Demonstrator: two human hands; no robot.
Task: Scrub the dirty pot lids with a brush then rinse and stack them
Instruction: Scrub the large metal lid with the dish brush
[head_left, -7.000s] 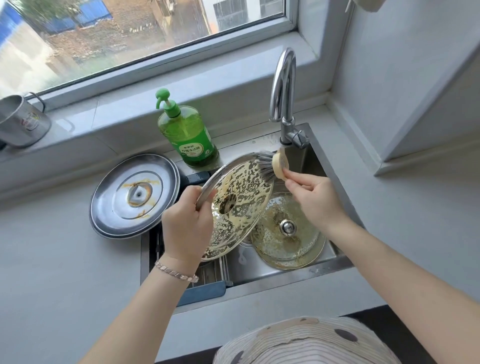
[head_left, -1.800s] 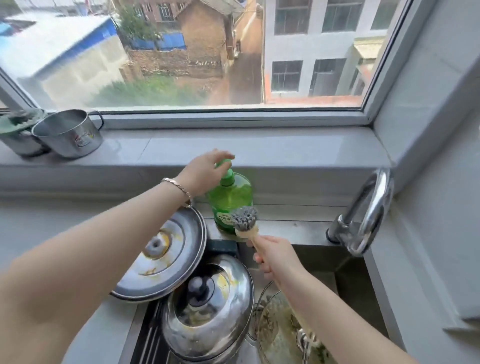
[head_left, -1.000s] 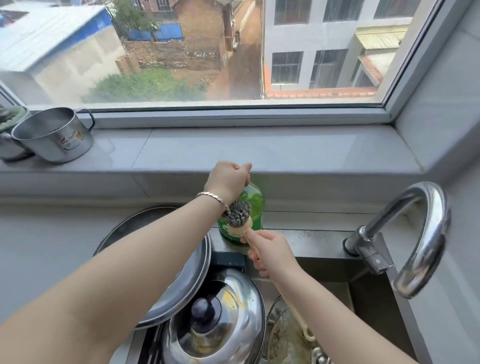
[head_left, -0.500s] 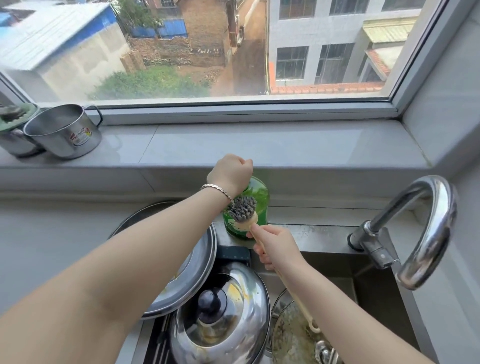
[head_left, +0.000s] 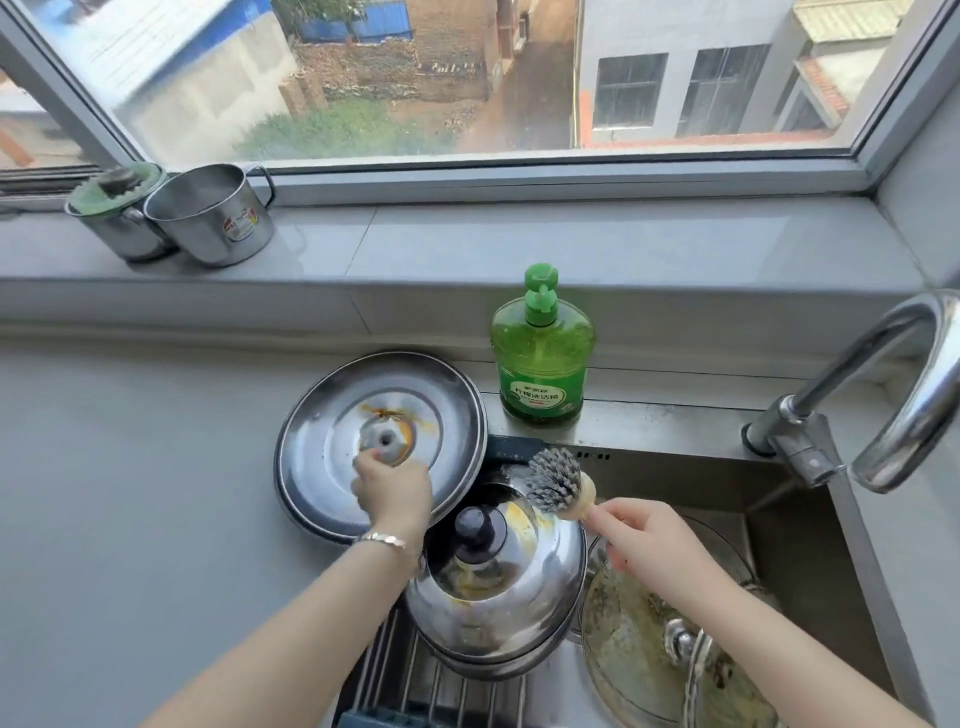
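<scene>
In the sink (head_left: 675, 470), a grimy glass lid (head_left: 631, 660) lies nearest, fragile and probably slippery. Beside it a domed steel lid (head_left: 498, 603) offers its black knob. The right hand (head_left: 649, 540) pinches the brush (head_left: 558, 480) by its handle. Farther off, the left hand (head_left: 392, 491) sets curled fingers on the flat steel lid (head_left: 322, 415) at the counter's edge. This lid is stiff and best lifted by the rim. Whether the hand grips it cannot be told.

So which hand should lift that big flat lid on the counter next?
Left. The left hand is on the flat lid, near its centre, while the right hand grips the brush above the domed lid.
</scene>
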